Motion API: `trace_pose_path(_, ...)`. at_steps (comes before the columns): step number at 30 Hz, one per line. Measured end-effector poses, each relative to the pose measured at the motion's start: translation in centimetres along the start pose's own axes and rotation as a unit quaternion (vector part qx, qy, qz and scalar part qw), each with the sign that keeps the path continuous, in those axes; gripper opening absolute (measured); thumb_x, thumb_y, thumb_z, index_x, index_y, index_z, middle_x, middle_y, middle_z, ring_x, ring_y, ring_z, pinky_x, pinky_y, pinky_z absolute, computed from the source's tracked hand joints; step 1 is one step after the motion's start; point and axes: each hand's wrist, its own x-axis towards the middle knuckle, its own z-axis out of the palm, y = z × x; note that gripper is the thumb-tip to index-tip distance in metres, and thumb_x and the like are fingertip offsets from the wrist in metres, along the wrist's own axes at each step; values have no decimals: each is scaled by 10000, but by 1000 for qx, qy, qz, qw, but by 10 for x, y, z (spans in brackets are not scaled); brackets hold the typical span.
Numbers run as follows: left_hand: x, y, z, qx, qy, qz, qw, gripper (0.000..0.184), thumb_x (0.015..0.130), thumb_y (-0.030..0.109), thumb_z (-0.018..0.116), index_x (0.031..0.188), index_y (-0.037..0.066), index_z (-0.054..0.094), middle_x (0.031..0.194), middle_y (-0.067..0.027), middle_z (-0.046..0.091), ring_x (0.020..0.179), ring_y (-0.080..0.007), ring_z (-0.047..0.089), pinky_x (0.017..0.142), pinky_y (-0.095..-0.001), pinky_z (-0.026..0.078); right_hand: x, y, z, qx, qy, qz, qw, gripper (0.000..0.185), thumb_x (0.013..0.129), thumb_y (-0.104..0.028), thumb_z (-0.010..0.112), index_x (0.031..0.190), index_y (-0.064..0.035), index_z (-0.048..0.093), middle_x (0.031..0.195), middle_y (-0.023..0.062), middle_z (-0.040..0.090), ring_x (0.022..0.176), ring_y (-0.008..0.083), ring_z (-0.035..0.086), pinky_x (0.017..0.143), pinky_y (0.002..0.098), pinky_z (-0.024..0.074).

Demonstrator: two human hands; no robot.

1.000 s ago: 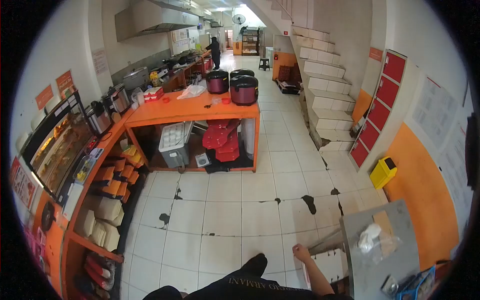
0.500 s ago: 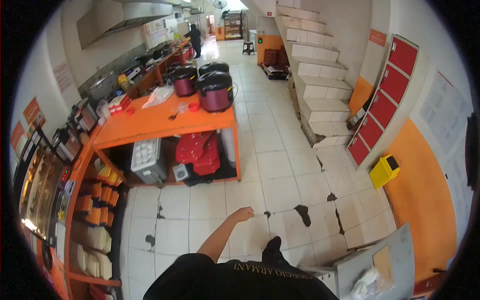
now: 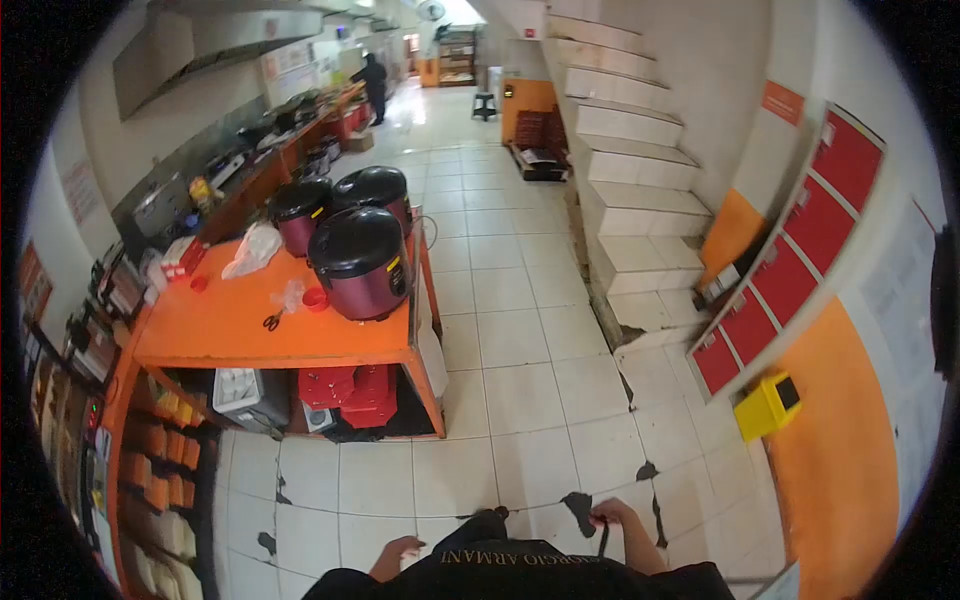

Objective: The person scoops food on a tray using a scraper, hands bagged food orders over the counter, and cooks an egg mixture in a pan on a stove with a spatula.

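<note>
Low in the view, on either side of my black shirt (image 3: 500, 575), both hands are held in front of my body. My left hand (image 3: 402, 549) has its fingers curled in; whatever they may hold is too small to make out. My right hand (image 3: 612, 514) is closed on a thin black strap (image 3: 604, 540) that hangs down toward the shirt. Ahead to the left stands an orange table (image 3: 230, 335) bearing several dark purple rice cookers (image 3: 362, 285), scissors (image 3: 271, 322) and a small red cup (image 3: 315, 299). Neither hand touches it.
Tiled stairs (image 3: 640, 210) rise at the right, beside red lockers (image 3: 778, 280) and a yellow bin (image 3: 768, 406). Under the table sit a grey crate (image 3: 262, 405) and red items (image 3: 350, 390). A person (image 3: 374, 88) in dark clothing stands far back by the counter.
I have moved forward, so the table and cookers appear closer. My left hand has drawn back toward my body. My right hand has come into view with the black strap.
</note>
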Motion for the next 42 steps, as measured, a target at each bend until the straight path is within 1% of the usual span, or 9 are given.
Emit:
trace_pose_path(5, -99, 85, -55, -314, 48, -89, 944, 458, 893, 433, 269, 934, 176, 646, 1077, -22, 571, 963, -212, 522, 787, -444, 389, 43, -189, -28, 102, 98, -187, 972, 274, 747, -52, 591, 995, -47, 475, 860, 111, 616, 774, 203, 612, 647, 328, 488)
trace_pose_path(8, 8, 92, -99, -319, -19, -115, 941, 493, 894, 462, 208, 978, 222, 631, 1144, 35, 528, 1032, -170, 475, 856, -453, 347, 67, -283, -29, 95, 69, -252, 961, 263, 751, -64, 593, 992, -65, 488, 846, 85, 615, 788, 187, 603, 646, 315, 482)
trace_pose_path(13, 138, 270, -230, 33, 156, 208, 965, 532, 840, 537, 308, 1111, 148, 549, 1017, -211, 558, 941, -353, 520, 848, -433, 373, 101, -432, -43, 18, 84, -354, 931, 192, 755, -93, 602, 930, -66, 527, 818, 18, 594, 746, 127, 571, 630, 263, 453)
trace_pose_path(15, 225, 367, -271, -188, 9, 257, 948, 588, 822, 590, 301, 1124, 150, 548, 1070, -109, 565, 966, -247, 515, 848, -360, 374, 87, -484, -46, 7, 77, -390, 918, 170, 757, -75, 595, 914, -61, 533, 817, 20, 588, 735, 106, 557, 622, 232, 442)
trace_pose_path(16, 96, 445, -315, -285, 0, 280, 917, 590, 825, 587, 303, 1132, 143, 541, 1106, -45, 547, 966, -177, 507, 836, -345, 367, 88, -504, -49, 24, 80, -431, 899, 166, 757, -63, 590, 913, -56, 531, 816, 25, 588, 735, 103, 555, 623, 223, 440)
trace_pose_path(17, 125, 477, -333, -254, -34, 480, 839, 550, 834, 548, 343, 1181, 146, 487, 1152, -24, 508, 996, -155, 494, 815, -350, 375, 89, -523, -52, 42, 80, -473, 876, 163, 758, -50, 585, 911, -50, 528, 816, 31, 588, 736, 100, 554, 624, 215, 438)
trace_pose_path(23, 51, 660, -435, -247, -181, 488, 818, 489, 864, 433, 429, 1210, 88, 405, 1138, -61, 485, 1042, -141, 469, 846, -296, 393, 90, -619, -82, 25, 207, -548, 810, 230, 755, -36, 588, 979, -7, 544, 772, 49, 578, 717, 122, 565, 632, 234, 452)
trace_pose_path(28, 99, 701, -509, -358, -73, 517, 774, 258, 899, 293, 419, 849, 56, 509, 621, 26, 471, 566, -65, 483, 548, -215, 407, 125, -727, -135, -23, 233, -533, 813, 167, 736, -7, 605, 898, 8, 566, 719, 13, 574, 663, 67, 523, 600, 188, 406)
trace_pose_path(42, 166, 631, -743, -490, 285, 383, 730, 246, 873, 228, 473, 1067, 83, 517, 739, 3, 512, 681, -74, 463, 612, -225, 409, 294, -1001, -56, -402, -135, -560, 712, 141, 701, 14, 604, 838, -3, 574, 818, 97, 575, 692, 165, 594, 615, 266, 499)
